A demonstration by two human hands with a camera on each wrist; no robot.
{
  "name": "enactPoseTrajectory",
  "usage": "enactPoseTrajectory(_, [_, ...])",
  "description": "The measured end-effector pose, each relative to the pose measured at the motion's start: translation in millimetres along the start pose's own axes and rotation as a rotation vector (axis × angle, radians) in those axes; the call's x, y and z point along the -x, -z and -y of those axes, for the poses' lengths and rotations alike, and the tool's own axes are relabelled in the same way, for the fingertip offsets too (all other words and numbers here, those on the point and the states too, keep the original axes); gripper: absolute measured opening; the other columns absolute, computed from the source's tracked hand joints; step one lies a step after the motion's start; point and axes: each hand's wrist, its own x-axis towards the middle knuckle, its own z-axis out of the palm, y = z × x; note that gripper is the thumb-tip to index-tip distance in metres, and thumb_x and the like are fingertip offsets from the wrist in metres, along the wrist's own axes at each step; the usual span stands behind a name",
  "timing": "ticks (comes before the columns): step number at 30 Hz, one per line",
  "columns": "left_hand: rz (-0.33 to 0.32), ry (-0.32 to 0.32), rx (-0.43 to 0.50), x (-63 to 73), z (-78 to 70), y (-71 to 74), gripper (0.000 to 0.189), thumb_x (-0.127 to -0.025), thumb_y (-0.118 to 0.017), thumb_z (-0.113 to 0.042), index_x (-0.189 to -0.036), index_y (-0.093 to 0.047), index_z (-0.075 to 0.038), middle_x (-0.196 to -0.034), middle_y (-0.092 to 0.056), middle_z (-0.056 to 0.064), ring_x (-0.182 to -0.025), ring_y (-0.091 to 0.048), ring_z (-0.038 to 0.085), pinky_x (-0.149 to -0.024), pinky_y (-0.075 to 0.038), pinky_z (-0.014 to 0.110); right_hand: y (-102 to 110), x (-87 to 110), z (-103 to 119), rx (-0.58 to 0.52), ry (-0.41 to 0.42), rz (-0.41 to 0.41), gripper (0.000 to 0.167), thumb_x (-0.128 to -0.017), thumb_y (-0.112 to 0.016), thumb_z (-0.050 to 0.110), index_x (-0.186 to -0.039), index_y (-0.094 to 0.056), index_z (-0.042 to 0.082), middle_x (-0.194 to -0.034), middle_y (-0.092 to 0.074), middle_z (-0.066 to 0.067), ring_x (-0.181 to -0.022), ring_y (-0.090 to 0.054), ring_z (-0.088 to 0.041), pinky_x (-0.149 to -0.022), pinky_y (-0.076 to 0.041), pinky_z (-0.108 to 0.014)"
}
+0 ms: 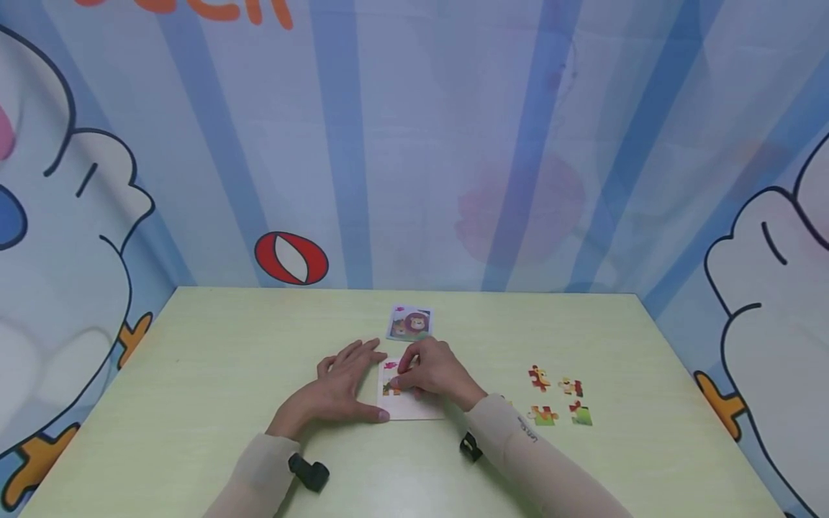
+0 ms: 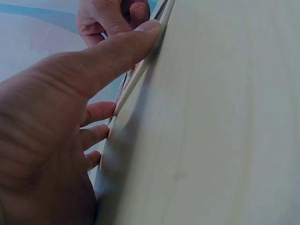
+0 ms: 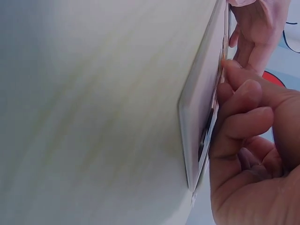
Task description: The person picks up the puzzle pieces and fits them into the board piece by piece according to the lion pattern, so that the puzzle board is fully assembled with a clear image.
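A small white puzzle board [image 1: 414, 409] lies flat on the table, with a few pieces set in its left part, a pink one [image 1: 390, 365] among them. At its left side rests my left hand [image 1: 340, 392], fingers spread, the thumb on the near left corner and fingertips by the left edge. My right hand [image 1: 435, 370] is over the board, its thumb and index finger pinching a puzzle piece [image 1: 396, 385] at the left part; the fingers hide most of it. In the right wrist view, the thumb and index fingertip meet at the board's surface while the other fingers curl.
Behind the board lies a picture card [image 1: 411, 324] with a lion. Several loose puzzle pieces [image 1: 542, 415] are spread to the right, one partly hidden by the right sleeve [image 1: 518, 432]. The pale table [image 1: 227, 360] ends at a blue-striped backdrop [image 1: 414, 180].
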Motion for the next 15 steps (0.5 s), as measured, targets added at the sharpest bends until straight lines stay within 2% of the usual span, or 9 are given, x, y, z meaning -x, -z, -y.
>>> enactPoseTrajectory(15, [0.001, 0.015, 0.005, -1.1, -1.4, -0.6, 0.099, -0.08, -0.091, -0.053, -0.161, -0.045, -0.021, -0.182, -0.02, 0.003, -0.17, -0.008, 0.037, -0.129, -0.009, 0.073, -4.9, 3.6, 1.5, 0.001, -0.025, 0.003, 0.018, -0.088, -0.089, 0.018, -0.081, -0.074, 0.011, -0.06, -0.063, 0.002, -0.047, -0.056, -0.009, -0.049, -0.044, -0.021])
